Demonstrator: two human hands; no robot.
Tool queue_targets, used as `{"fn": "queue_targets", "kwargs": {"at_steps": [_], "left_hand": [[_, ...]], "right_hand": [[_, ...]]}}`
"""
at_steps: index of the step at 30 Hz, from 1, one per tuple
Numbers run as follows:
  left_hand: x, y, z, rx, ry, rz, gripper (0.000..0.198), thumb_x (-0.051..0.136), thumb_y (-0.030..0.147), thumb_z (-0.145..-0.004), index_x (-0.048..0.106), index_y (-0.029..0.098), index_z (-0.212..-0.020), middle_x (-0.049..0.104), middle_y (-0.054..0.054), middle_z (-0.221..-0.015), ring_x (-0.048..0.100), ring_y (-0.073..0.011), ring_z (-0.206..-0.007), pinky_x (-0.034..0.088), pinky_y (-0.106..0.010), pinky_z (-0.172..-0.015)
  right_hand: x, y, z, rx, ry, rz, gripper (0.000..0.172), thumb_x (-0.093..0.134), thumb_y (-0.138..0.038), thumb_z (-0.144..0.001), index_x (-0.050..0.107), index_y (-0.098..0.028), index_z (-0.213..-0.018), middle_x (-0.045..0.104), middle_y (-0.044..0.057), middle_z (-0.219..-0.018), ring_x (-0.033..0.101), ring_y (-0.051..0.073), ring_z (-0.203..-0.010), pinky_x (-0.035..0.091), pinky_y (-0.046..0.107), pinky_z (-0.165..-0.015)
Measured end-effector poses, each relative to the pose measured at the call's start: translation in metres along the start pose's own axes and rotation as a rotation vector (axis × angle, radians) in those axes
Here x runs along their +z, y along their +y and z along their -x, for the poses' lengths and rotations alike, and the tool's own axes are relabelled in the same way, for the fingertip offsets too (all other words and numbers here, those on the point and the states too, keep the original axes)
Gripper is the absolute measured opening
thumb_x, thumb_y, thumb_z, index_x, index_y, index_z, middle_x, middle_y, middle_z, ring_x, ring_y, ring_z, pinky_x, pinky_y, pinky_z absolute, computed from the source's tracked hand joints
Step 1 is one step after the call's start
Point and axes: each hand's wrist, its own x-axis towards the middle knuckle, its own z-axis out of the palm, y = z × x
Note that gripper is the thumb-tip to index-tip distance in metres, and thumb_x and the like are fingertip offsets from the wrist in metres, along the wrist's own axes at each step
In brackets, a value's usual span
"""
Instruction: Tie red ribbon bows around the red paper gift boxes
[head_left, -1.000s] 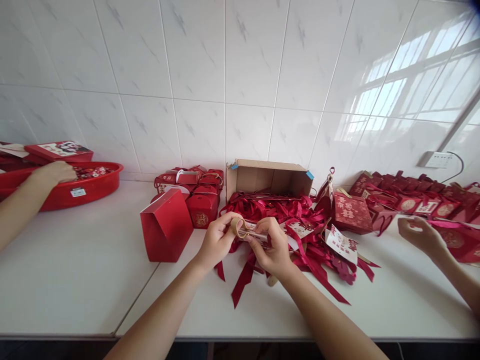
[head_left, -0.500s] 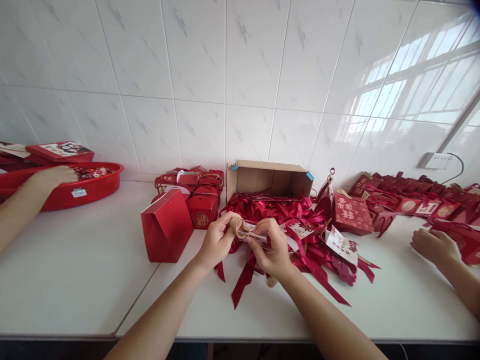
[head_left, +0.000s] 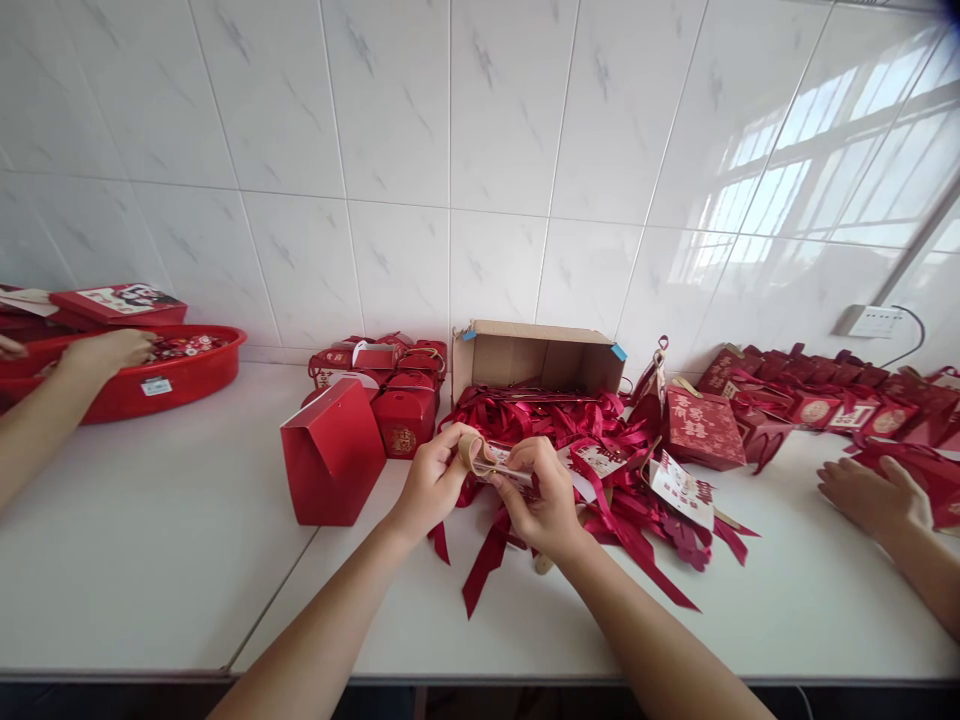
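In the middle of the head view, my left hand [head_left: 430, 482] pinches a curled tan strip [head_left: 472, 452] by its bent end. My right hand [head_left: 546, 500] is closed on the other end of the same piece, where thin pale layers show between thumb and fingers. Just what the piece is I cannot make out. Beneath and behind both hands spreads a heap of dark red ribbons [head_left: 517, 415] mixed with printed white cards [head_left: 682, 490]. It spills from a cardboard box [head_left: 536, 362] lying open towards me. A plain red gift box [head_left: 334, 455] stands left of my left hand.
Small red boxes [head_left: 405, 415] stand behind the plain one. On the left, a co-worker's hand [head_left: 112, 352] reaches into a red basin [head_left: 195, 375]. A patterned red box [head_left: 705, 428] and rows of red boxes [head_left: 817, 375] line the right, near another person's hand [head_left: 874, 495].
My hands and the tan strip stay almost still. The person's hand on the right has opened out, and another hand appears at the far left edge by the basin.
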Motion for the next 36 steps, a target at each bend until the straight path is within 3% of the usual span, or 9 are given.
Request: {"fn": "queue_targets", "kwargs": {"at_steps": [9, 14, 17, 22, 29, 36], "left_hand": [[0.0, -0.001, 0.001, -0.01, -0.007, 0.025, 0.031, 0.056, 0.044, -0.088, 0.065, 0.015, -0.08, 0.067, -0.006, -0.078, 0.063, -0.0172, -0.073, 0.051, -0.026, -0.069], [-0.004, -0.003, 0.002, 0.072, -0.041, -0.029, 0.029, 0.059, 0.042, -0.087, 0.069, 0.016, -0.08, 0.067, -0.009, -0.082, 0.061, -0.0199, -0.079, 0.05, -0.029, -0.07], [-0.005, -0.003, 0.003, 0.1, -0.071, 0.009, 0.026, 0.059, 0.04, -0.086, 0.07, 0.017, -0.081, 0.066, -0.009, -0.084, 0.061, -0.0212, -0.081, 0.05, -0.031, -0.073], [-0.007, -0.006, 0.001, 0.159, -0.095, 0.035, 0.025, 0.061, 0.041, -0.084, 0.068, 0.018, -0.079, 0.067, -0.01, -0.084, 0.061, -0.0238, -0.087, 0.05, -0.035, -0.081], [-0.008, -0.009, -0.001, 0.199, -0.077, -0.001, 0.03, 0.063, 0.047, -0.082, 0.07, 0.018, -0.076, 0.067, -0.01, -0.08, 0.062, -0.0238, -0.083, 0.05, -0.036, -0.079], [-0.007, -0.008, -0.001, 0.2, -0.053, 0.022, 0.031, 0.065, 0.049, -0.08, 0.069, 0.018, -0.074, 0.069, -0.011, -0.088, 0.065, -0.0244, -0.088, 0.052, -0.037, -0.08]], "right_hand": [[0.001, 0.002, 0.001, 0.021, 0.033, 0.012, 0.014, 0.06, -0.021, -0.083, 0.046, -0.022, -0.082, 0.053, 0.002, -0.079, 0.051, 0.017, -0.074, 0.042, 0.032, -0.065], [0.001, 0.003, 0.0, 0.028, 0.05, -0.003, 0.015, 0.063, -0.02, -0.081, 0.048, -0.022, -0.082, 0.054, 0.002, -0.079, 0.052, 0.016, -0.073, 0.044, 0.031, -0.063], [0.0, 0.002, -0.001, 0.034, 0.043, 0.005, 0.014, 0.064, -0.02, -0.081, 0.056, -0.022, -0.092, 0.057, 0.002, -0.081, 0.054, 0.017, -0.074, 0.047, 0.032, -0.064], [-0.002, 0.003, -0.001, 0.022, 0.029, -0.004, 0.031, 0.065, -0.019, -0.081, 0.063, -0.026, -0.111, 0.059, 0.003, -0.083, 0.056, 0.017, -0.074, 0.051, 0.032, -0.063], [0.0, 0.005, 0.0, -0.012, 0.019, -0.039, 0.024, 0.065, -0.015, -0.081, 0.068, -0.026, -0.102, 0.056, 0.002, -0.079, 0.056, 0.016, -0.072, 0.05, 0.029, -0.059], [0.0, 0.003, 0.0, 0.029, 0.015, -0.029, 0.015, 0.064, -0.014, -0.08, 0.061, -0.023, -0.091, 0.056, 0.002, -0.083, 0.056, 0.016, -0.075, 0.05, 0.03, -0.064]]}}
